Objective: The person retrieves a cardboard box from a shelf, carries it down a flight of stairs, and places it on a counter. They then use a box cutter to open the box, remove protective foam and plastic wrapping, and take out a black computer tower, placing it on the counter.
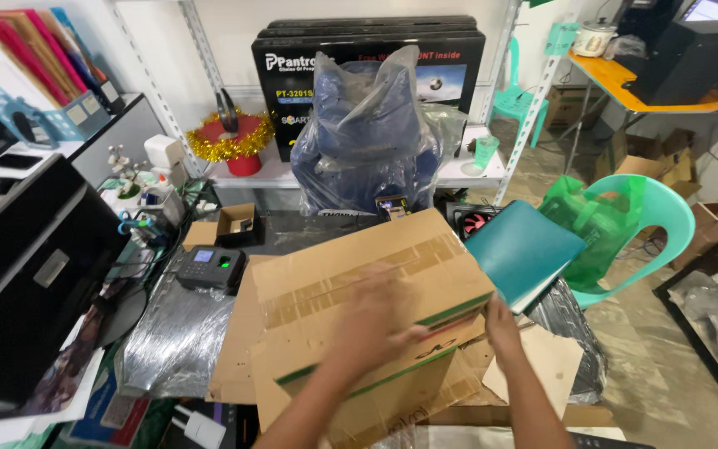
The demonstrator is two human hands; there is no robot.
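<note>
Crowded desk (176,333) — hands perhaps gripping box (359,283) edges.

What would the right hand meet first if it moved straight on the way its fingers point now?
The right hand already rests against the right end of the cardboard box. Its fingers point up and away, so further on it would probably meet the teal folder first, though depth is unclear.

Brown corrugated cardboard box (351,287) with taped top, on a cluttered desk. Left hand (373,320) blurred, lying flat on the box top; right hand (501,324) at its right edge. Just right of the box, a teal flat folder (523,252). Left of the box, a small dark fingerprint terminal (211,268) on plastic wrap. Behind, a blue bundle in clear plastic bag (367,133).
</note>
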